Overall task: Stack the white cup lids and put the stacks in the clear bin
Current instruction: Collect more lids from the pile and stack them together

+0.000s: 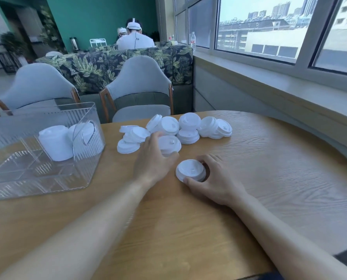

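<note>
A pale wooden table [188, 229] by a window carried the work. Nearest, the right hand [213, 182] curled thumb and fingers round a short stack of lids [192, 170], probably steadying it as a base. Beyond, the left hand [154, 160] gripped another lid [169, 143], likely to bring across. Behind lay the loose lids [188, 126], overlapping, their number unclear. Left, the clear bin [83, 178] already held two stacks [56, 143], blurred by its ribbed wall.

Head cam, wide-angle, looks fwd and down, close over table [249, 158]; edges probably distorted.
</note>
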A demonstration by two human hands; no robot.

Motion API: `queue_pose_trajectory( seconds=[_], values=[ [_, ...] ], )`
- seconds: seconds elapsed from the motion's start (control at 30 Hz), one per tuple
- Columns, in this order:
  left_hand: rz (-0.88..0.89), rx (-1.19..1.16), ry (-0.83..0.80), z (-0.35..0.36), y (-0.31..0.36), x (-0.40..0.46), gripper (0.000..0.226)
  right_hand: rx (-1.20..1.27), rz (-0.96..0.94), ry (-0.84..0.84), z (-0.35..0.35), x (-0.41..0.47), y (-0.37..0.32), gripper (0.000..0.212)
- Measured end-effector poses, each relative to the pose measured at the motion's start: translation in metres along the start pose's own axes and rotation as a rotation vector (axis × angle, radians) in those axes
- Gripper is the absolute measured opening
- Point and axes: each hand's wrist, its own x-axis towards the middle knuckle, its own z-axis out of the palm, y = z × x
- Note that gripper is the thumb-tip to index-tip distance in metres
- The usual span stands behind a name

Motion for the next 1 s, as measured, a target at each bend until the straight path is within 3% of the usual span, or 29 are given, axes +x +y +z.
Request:
queue_pose_trajectory(
  seconds=[0.23,0.67,0.87,1.0],
  values=[
    [-0.039,-0.074,-0.150,-0.035,-0.053,-0.047,0.075,0.004,-0.006,-0.023,0.005,-0.024,-0.015,0.066],
    [-0.016,-0.010,-0.265,-0.052,-0.068,-0.062,0.086,0.031,-0.023,-0.049,0.007,-0.042,-0.025,0.070],
    [0.018,0.008,-0.258,-0.050,-0.066,-0.061,0.093,0.035,-0.029,-0.051,0.006,-0.042,-0.025,0.072],
    [0.018,0.074,-0.164,-0.049,-0.065,-0.061,0.105,-0.019,-0.034,-0.055,0.005,-0.041,-0.027,0.077]
  ],
)
